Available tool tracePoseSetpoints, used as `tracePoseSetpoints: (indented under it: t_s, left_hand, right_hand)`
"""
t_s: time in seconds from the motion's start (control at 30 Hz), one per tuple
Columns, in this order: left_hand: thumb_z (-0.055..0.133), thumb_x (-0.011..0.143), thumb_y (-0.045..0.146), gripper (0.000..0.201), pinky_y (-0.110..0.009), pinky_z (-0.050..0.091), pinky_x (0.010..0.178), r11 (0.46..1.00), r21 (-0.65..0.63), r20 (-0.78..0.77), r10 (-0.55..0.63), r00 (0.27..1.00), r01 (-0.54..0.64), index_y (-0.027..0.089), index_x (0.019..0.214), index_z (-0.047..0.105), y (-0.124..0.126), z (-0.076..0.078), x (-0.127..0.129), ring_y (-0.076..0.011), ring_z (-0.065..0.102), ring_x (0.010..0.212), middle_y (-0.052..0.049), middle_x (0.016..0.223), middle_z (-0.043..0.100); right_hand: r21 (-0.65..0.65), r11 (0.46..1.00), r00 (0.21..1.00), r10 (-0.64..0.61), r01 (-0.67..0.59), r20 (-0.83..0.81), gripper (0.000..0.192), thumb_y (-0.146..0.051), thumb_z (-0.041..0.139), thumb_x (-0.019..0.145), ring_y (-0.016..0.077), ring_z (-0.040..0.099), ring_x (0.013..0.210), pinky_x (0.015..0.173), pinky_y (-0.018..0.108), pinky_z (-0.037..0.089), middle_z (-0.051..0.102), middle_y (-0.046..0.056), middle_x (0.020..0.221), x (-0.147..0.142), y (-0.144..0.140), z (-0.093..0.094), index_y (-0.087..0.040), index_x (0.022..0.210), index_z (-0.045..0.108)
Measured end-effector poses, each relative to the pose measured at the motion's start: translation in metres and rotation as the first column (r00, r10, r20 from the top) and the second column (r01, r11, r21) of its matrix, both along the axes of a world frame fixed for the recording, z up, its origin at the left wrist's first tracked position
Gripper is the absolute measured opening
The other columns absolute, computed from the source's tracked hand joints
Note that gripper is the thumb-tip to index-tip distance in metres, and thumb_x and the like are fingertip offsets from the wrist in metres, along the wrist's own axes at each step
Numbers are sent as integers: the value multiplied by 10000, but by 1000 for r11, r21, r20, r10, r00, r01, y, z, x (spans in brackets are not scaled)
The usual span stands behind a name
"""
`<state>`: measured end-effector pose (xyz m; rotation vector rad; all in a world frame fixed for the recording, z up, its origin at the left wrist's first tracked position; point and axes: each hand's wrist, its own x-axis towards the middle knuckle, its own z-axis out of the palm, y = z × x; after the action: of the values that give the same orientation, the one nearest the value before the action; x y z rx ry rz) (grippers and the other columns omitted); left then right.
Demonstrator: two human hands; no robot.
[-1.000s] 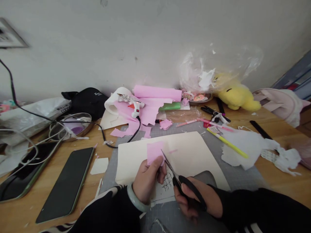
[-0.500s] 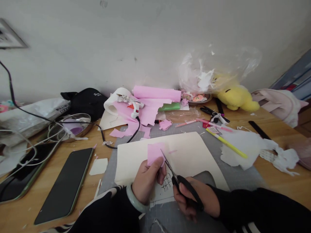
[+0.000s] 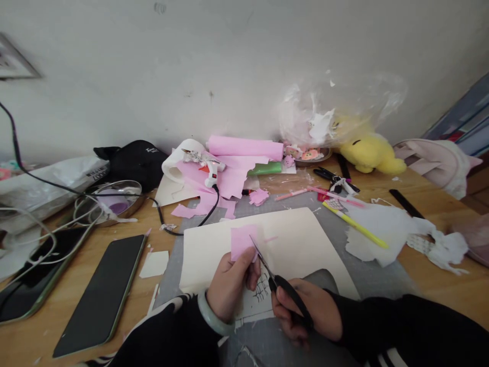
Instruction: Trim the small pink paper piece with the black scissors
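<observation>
My left hand point(image 3: 231, 285) pinches a small square of pink paper point(image 3: 241, 241) and holds it upright over a cream sheet point(image 3: 301, 244). My right hand point(image 3: 305, 313) grips black-handled scissors point(image 3: 280, 285). Their blades point up and left, and the tips meet the right edge of the pink paper. Under both hands lies a white slip with black line drawings point(image 3: 259, 295).
A grey cutting mat point(image 3: 378, 280) covers the wooden table. A phone point(image 3: 105, 293) lies at the left, with a second phone point(image 3: 26, 285) and cables beyond it. A glue gun point(image 3: 208, 165), pink rolls point(image 3: 246, 148), pens point(image 3: 353, 224), white scraps and a yellow plush point(image 3: 369, 153) crowd the back.
The hands, scissors and pink paper have barely shifted, drifting slightly left in view. Nothing else moved.
</observation>
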<state>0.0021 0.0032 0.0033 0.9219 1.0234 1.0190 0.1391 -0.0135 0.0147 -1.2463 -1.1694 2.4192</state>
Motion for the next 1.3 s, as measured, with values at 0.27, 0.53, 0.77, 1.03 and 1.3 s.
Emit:
tracePoseSetpoints:
  t_s: [0.27, 0.53, 0.77, 1.03, 1.3]
  left_hand:
    - [400, 737, 371, 366, -221, 270, 425, 1000, 2, 1, 20, 1000, -20, 158, 448, 472, 0, 3, 1, -83, 348, 348, 45, 312, 382]
    - [390, 751, 348, 364, -223, 279, 434, 999, 29, 14, 19, 1000, -20, 158, 452, 473, -1, 3, 0, -84, 354, 352, 43, 318, 378]
    - [400, 754, 350, 371, -222, 281, 434, 998, 23, 1, -52, 999, 52, 152, 453, 488, -1, -2, -2, -83, 362, 351, 40, 310, 381]
    - [404, 742, 351, 356, -219, 284, 439, 1000, 0, 13, -13, 1000, 13, 154, 456, 483, 0, -2, -1, -83, 361, 354, 44, 315, 382]
    - [376, 755, 367, 390, -220, 269, 433, 1000, -12, -24, 14, 1000, -14, 154, 441, 463, 0, 2, 2, -86, 347, 365, 37, 320, 373]
  right_hand:
    - [-2, 999, 997, 41, -42, -61, 624, -753, 426, 334, 34, 332, 240, 216, 137, 264, 354, -62, 275, 1, 1, 5, -150, 457, 322]
    - [-47, 999, 963, -6, -8, -271, 559, -667, 511, 412, 26, 342, 248, 232, 137, 301, 341, -78, 297, 4, 0, -4, -151, 461, 303]
    - [-13, 1000, 991, 14, -16, -131, 592, -714, 473, 372, 38, 346, 238, 212, 136, 285, 346, -68, 267, 2, 1, -6, -146, 462, 330]
    - [-5, 1000, 995, -17, 17, -96, 545, -677, 445, 488, 40, 359, 251, 226, 137, 297, 367, -63, 287, 3, -1, -13, -142, 473, 341]
    - [0, 999, 997, 35, -35, -70, 593, -733, 421, 402, 31, 327, 229, 214, 137, 281, 351, -66, 273, 2, 1, 1, -151, 457, 318]
